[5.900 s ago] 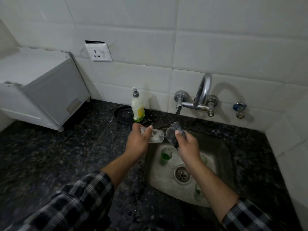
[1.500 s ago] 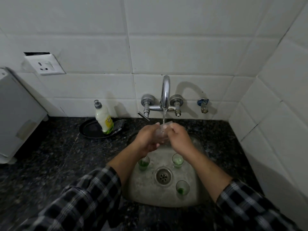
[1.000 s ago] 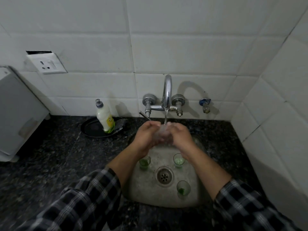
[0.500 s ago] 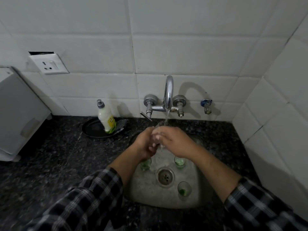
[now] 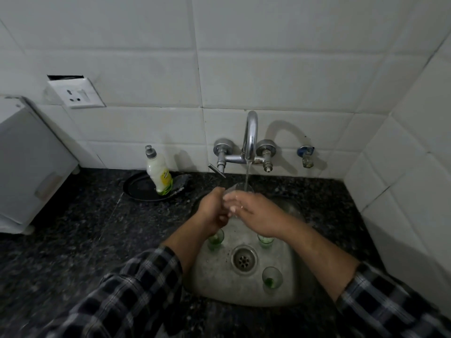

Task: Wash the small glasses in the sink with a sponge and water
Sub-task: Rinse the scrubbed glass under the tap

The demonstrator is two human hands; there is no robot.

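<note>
Water runs from the chrome tap (image 5: 251,140) into a small clear glass (image 5: 240,187) held upright over the steel sink (image 5: 219,276). My left hand (image 5: 212,211) grips the glass from the left. My right hand (image 5: 253,212) lies across its front, fingers wrapped round it. Most of the glass is hidden by both hands. Three small glasses with green residue stand in the basin: one at the left (image 5: 216,239), one under my right wrist (image 5: 265,241), one at the front right (image 5: 271,280). The sponge (image 5: 181,181) lies on the black plate.
A dish-soap bottle (image 5: 159,175) stands on a black round plate (image 5: 139,189) on the dark granite counter (image 5: 73,240), left of the sink. A white appliance (image 5: 29,167) sits at the far left. A small blue valve (image 5: 306,154) is on the tiled wall.
The sponge that my right hand held at first now lies on the plate. The tap has been turned on. Over the last second both hands stay on the glass under the stream.
</note>
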